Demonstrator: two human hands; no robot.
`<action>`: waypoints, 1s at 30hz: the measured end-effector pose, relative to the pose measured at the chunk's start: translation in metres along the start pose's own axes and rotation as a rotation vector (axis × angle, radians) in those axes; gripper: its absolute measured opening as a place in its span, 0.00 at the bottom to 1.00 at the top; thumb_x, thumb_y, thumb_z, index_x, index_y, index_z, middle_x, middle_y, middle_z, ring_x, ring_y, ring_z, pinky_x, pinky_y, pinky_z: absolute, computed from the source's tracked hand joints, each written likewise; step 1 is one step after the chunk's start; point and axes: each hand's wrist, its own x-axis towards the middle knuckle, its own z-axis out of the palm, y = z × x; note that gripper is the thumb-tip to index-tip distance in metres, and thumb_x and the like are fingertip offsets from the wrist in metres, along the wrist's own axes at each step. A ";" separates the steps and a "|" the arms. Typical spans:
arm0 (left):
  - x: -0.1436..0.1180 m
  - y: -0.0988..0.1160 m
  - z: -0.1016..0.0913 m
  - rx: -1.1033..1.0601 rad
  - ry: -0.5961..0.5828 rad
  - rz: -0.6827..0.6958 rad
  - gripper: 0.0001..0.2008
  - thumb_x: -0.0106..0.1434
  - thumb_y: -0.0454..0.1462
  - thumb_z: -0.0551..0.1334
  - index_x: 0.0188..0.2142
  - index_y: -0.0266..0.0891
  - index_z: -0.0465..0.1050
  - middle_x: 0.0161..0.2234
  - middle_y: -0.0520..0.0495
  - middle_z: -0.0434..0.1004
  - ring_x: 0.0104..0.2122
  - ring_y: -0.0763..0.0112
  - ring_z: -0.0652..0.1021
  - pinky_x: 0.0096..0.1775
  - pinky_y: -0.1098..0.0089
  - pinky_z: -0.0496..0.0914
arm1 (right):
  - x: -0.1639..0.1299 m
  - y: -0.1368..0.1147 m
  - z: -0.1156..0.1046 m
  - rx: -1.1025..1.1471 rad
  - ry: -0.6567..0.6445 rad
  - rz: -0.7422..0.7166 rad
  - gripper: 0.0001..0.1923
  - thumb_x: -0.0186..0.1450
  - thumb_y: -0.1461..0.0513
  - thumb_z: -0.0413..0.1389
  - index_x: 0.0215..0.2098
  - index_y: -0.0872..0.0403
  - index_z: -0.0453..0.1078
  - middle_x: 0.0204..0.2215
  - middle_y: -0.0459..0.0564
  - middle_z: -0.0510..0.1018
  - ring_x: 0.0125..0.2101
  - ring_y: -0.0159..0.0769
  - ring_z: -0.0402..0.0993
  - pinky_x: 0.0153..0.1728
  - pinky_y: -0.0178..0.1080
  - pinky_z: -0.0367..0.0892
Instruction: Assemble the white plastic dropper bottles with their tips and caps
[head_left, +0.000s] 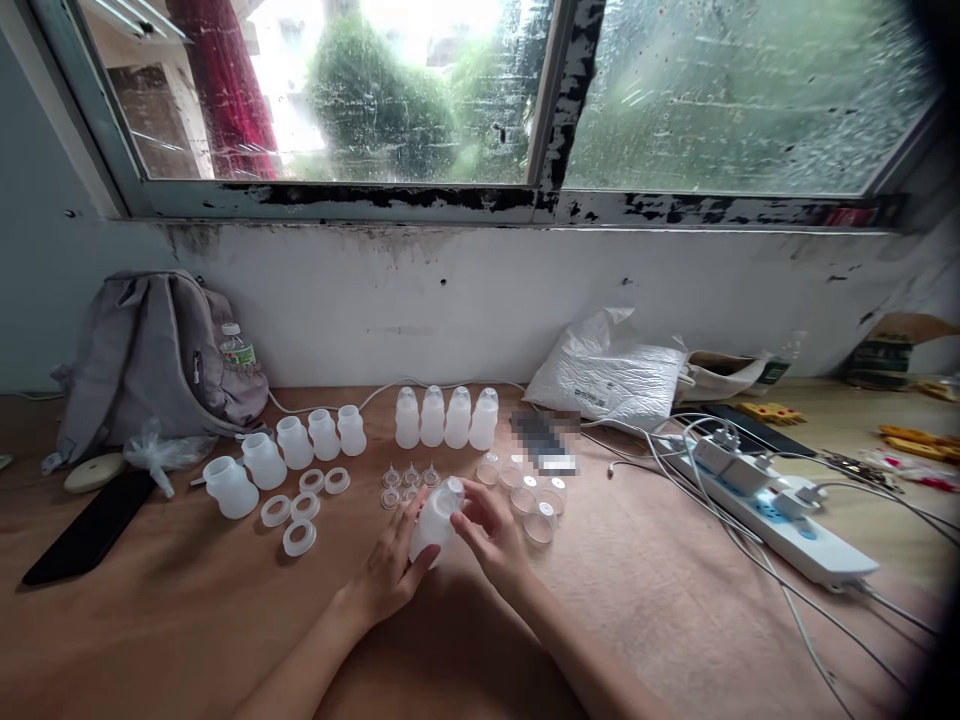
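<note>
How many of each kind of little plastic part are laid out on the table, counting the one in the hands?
Capped bottles in the back row: 4
Open bottles in the left row: 5
Bottle held in the left hand and right hand: 1
White rings: 5
Clear nipples: about 4
Clear caps: about 6, some hard to tell apart
Total: about 25

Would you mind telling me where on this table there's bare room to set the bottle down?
The widest bare patch of table lies right of the right hand, short of the power strip and its cables. Another lies near the front edge, left of the left hand, below the rings. It is crowded beyond the held bottle, among the clear caps.
</note>
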 end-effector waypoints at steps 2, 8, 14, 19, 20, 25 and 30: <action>0.001 0.001 0.001 -0.064 -0.007 0.022 0.26 0.61 0.39 0.52 0.57 0.39 0.44 0.52 0.38 0.62 0.51 0.62 0.66 0.48 0.61 0.66 | -0.002 -0.003 0.000 -0.091 -0.005 -0.082 0.17 0.58 0.60 0.55 0.46 0.48 0.64 0.36 0.49 0.73 0.33 0.37 0.69 0.36 0.42 0.66; 0.001 -0.003 0.008 -0.071 0.075 -0.108 0.23 0.56 0.44 0.58 0.49 0.41 0.54 0.40 0.44 0.72 0.36 0.64 0.74 0.35 0.65 0.70 | -0.001 0.001 -0.001 -0.020 -0.001 -0.028 0.13 0.62 0.57 0.49 0.45 0.49 0.64 0.39 0.51 0.72 0.36 0.39 0.69 0.37 0.43 0.67; 0.005 -0.001 0.017 -0.041 0.156 -0.188 0.25 0.51 0.47 0.61 0.44 0.41 0.56 0.37 0.45 0.71 0.31 0.67 0.74 0.32 0.65 0.70 | 0.006 0.015 -0.002 0.029 0.101 0.051 0.13 0.62 0.55 0.48 0.42 0.51 0.64 0.36 0.50 0.72 0.32 0.36 0.70 0.32 0.39 0.67; 0.007 0.005 0.017 -0.046 0.265 -0.130 0.32 0.47 0.47 0.64 0.48 0.41 0.53 0.42 0.42 0.66 0.36 0.64 0.73 0.36 0.62 0.69 | 0.009 0.019 -0.003 0.098 0.165 0.093 0.15 0.62 0.53 0.47 0.41 0.52 0.65 0.34 0.49 0.71 0.28 0.32 0.69 0.27 0.36 0.67; 0.008 0.008 0.013 -0.050 0.284 -0.101 0.32 0.48 0.46 0.64 0.49 0.40 0.52 0.44 0.41 0.65 0.38 0.64 0.72 0.38 0.61 0.68 | 0.009 0.019 -0.004 0.104 0.172 0.100 0.15 0.62 0.53 0.47 0.41 0.52 0.64 0.34 0.49 0.70 0.27 0.32 0.69 0.27 0.36 0.67; 0.025 0.034 -0.021 -0.049 0.283 -0.082 0.22 0.56 0.43 0.59 0.49 0.41 0.57 0.45 0.42 0.65 0.42 0.64 0.69 0.43 0.61 0.66 | 0.011 0.020 -0.008 0.115 0.199 0.121 0.15 0.62 0.52 0.47 0.40 0.52 0.64 0.34 0.49 0.69 0.27 0.31 0.68 0.26 0.35 0.66; 0.045 0.047 -0.043 0.004 0.141 -0.070 0.13 0.56 0.41 0.58 0.41 0.42 0.68 0.37 0.47 0.73 0.37 0.67 0.72 0.39 0.65 0.68 | 0.012 0.024 -0.009 0.121 0.215 0.123 0.15 0.61 0.52 0.48 0.40 0.53 0.64 0.33 0.48 0.70 0.27 0.31 0.69 0.25 0.34 0.66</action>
